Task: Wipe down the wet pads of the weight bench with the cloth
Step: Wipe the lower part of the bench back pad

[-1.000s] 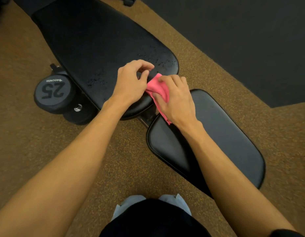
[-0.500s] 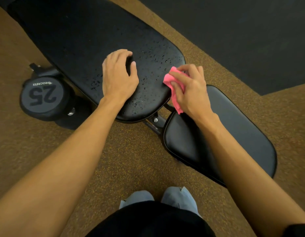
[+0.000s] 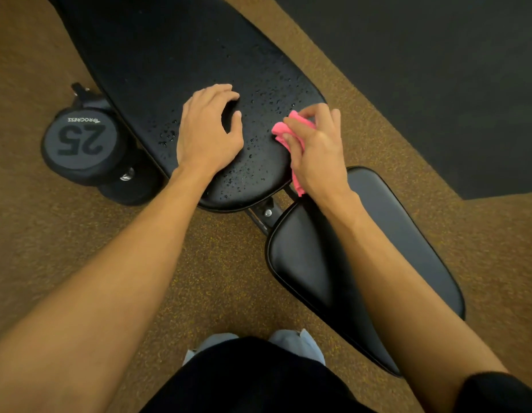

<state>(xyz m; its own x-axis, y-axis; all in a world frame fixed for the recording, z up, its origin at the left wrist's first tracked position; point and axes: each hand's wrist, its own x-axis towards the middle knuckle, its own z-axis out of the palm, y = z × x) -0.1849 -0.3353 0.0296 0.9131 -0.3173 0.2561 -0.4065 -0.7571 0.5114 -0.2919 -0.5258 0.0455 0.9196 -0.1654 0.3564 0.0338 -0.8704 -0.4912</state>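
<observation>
Single head-worn view, steeply downward, close over bench pads and forearms.

The speckled brown floor carries a black weight bench and a 25 dumbbell.

Both bare forearms reach forward. The left hand lies palm-down, fingers loosely arched, thumb spread. The right hand, knuckles up, curls its fingers round a pink cloth.

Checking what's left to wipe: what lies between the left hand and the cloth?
Head view: only droplet-speckled back pad between left hand and cloth.
</observation>
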